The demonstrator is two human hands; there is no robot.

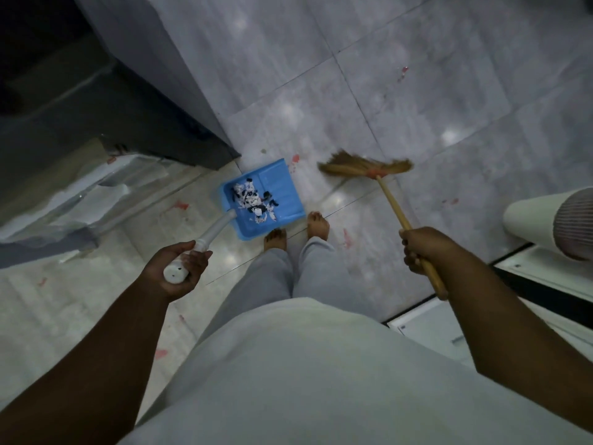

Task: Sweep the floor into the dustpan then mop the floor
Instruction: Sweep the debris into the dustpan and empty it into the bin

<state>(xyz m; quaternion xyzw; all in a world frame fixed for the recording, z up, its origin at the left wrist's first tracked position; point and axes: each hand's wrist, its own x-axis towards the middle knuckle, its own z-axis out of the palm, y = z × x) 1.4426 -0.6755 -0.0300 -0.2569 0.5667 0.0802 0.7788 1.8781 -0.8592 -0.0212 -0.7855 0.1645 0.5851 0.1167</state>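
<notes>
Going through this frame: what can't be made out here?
Head view only:
- Black and white scraps in the blue plastic dustpan: too small to identify.
- Head of the straw broom: blurred, floor contact unclear.
- White ribbed cylinder: cut off by the right edge.
- Dark unit, upper left: too dim to identify.

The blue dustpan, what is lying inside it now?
Inside the blue dustpan lies a pile of white and black scraps, toward its handle. The pan bottom under them is hidden.

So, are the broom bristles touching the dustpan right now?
Apart. The head view shows bare floor between the broom bristles and the blue dustpan.
</notes>
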